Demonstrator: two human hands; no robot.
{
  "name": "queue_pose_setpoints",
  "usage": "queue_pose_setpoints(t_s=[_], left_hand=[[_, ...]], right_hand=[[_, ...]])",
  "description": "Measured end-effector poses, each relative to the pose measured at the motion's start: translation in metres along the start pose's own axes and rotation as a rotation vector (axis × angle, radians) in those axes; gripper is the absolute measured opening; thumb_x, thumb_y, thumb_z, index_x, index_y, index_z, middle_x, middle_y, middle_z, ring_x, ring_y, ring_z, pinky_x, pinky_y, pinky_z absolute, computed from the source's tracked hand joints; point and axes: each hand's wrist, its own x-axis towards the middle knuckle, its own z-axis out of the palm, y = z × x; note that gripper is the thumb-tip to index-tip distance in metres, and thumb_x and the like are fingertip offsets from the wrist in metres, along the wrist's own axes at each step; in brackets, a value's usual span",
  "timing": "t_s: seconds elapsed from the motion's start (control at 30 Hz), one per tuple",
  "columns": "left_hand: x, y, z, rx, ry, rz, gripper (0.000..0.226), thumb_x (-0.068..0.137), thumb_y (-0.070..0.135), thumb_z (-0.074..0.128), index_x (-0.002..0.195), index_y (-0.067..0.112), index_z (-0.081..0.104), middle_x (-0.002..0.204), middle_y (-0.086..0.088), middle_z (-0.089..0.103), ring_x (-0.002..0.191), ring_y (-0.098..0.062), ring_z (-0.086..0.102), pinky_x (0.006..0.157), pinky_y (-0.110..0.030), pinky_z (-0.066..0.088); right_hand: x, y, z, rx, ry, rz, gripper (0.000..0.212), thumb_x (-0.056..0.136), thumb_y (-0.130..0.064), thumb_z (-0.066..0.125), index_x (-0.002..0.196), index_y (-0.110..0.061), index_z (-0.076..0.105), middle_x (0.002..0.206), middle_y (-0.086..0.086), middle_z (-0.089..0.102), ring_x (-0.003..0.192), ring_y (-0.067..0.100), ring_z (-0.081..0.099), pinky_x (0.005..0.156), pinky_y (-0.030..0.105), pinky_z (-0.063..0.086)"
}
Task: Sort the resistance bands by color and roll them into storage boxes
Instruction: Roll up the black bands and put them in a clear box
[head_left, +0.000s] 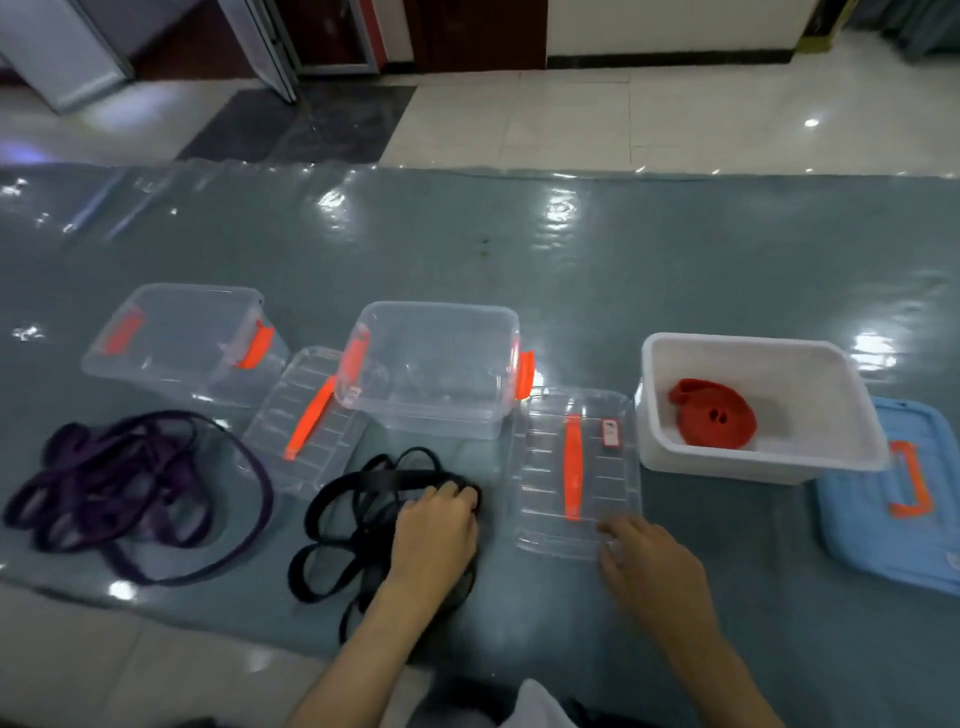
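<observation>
A tangle of black bands (353, 525) lies on the mat in front of me. My left hand (434, 540) rests on the right part of that tangle, fingers curled over the bands. My right hand (644, 566) hovers at the near edge of a clear lid (576, 473), fingers loosely bent and holding nothing. A heap of purple bands (119, 488) lies at the left. Rolled red bands (711, 413) sit inside the white box (763, 457). Two clear boxes (182, 343) (431, 369) with orange latches stand open behind the bands.
A second clear lid (306, 421) with an orange handle lies between the clear boxes. A blue lid (893, 499) lies at the far right. The grey-green mat (571, 260) covers a tiled floor, with its near edge at the bottom left.
</observation>
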Motion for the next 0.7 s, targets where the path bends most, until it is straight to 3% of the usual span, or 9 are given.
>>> queue_pose_setpoints(t_s=[0.07, 0.2, 0.37, 0.47, 0.57, 0.7], left_hand=[[0.000, -0.039, 0.002, -0.032, -0.023, 0.000, 0.023, 0.103, 0.029, 0.049, 0.117, 0.025, 0.067, 0.111, 0.003, 0.066, 0.103, -0.021, 0.064, 0.081, -0.036, 0.051], [-0.002, -0.109, 0.006, -0.089, -0.041, -0.026, 0.023, 0.104, 0.027, 0.050, 0.121, 0.026, 0.065, 0.116, 0.003, 0.065, 0.107, -0.020, 0.062, 0.082, -0.035, 0.052], [-0.009, -0.187, 0.013, -0.239, -0.085, -0.141, 0.029, 0.095, 0.006, 0.058, 0.121, 0.016, 0.067, 0.120, -0.006, 0.060, 0.112, -0.029, 0.059, 0.087, -0.040, 0.052], [-0.015, -0.226, 0.026, -0.214, -0.175, -0.150, 0.045, 0.090, 0.001, 0.061, 0.130, 0.021, 0.063, 0.131, -0.006, 0.053, 0.121, -0.030, 0.054, 0.092, -0.040, 0.050], [-0.018, -0.252, 0.043, -0.235, -0.242, -0.162, 0.042, 0.095, 0.006, 0.061, 0.133, 0.024, 0.064, 0.142, -0.008, 0.051, 0.127, -0.033, 0.054, 0.099, -0.045, 0.051], [-0.017, -0.268, 0.058, -0.312, -0.245, -0.103, 0.028, 0.090, 0.012, 0.075, 0.116, 0.018, 0.067, 0.125, -0.005, 0.060, 0.120, -0.030, 0.061, 0.096, -0.043, 0.051]], right_hand=[[0.000, -0.027, 0.016, 0.012, -0.035, 0.041, 0.018, 0.096, -0.024, 0.069, 0.113, -0.022, 0.075, 0.109, -0.002, 0.075, 0.096, 0.026, 0.071, 0.073, 0.037, 0.054], [0.005, -0.082, 0.045, 0.026, -0.032, 0.029, 0.012, 0.080, -0.010, 0.084, 0.089, -0.016, 0.077, 0.087, 0.003, 0.078, 0.073, 0.029, 0.074, 0.061, 0.037, 0.054], [0.015, -0.133, 0.074, 0.024, -0.113, 0.114, 0.028, 0.100, -0.026, 0.060, 0.126, -0.023, 0.070, 0.126, 0.000, 0.071, 0.116, 0.025, 0.067, 0.093, 0.037, 0.050], [0.016, -0.156, 0.081, 0.033, -0.148, 0.084, 0.027, 0.101, -0.030, 0.058, 0.127, -0.023, 0.066, 0.128, 0.000, 0.068, 0.118, 0.027, 0.065, 0.093, 0.039, 0.051], [0.016, -0.169, 0.089, 0.047, -0.119, 0.064, 0.029, 0.101, -0.029, 0.060, 0.129, -0.026, 0.064, 0.126, -0.002, 0.066, 0.112, 0.026, 0.066, 0.088, 0.039, 0.051], [0.019, -0.177, 0.103, 0.057, -0.169, 0.052, 0.042, 0.100, -0.023, 0.060, 0.142, -0.027, 0.060, 0.131, 0.002, 0.064, 0.114, 0.029, 0.067, 0.093, 0.041, 0.053]])
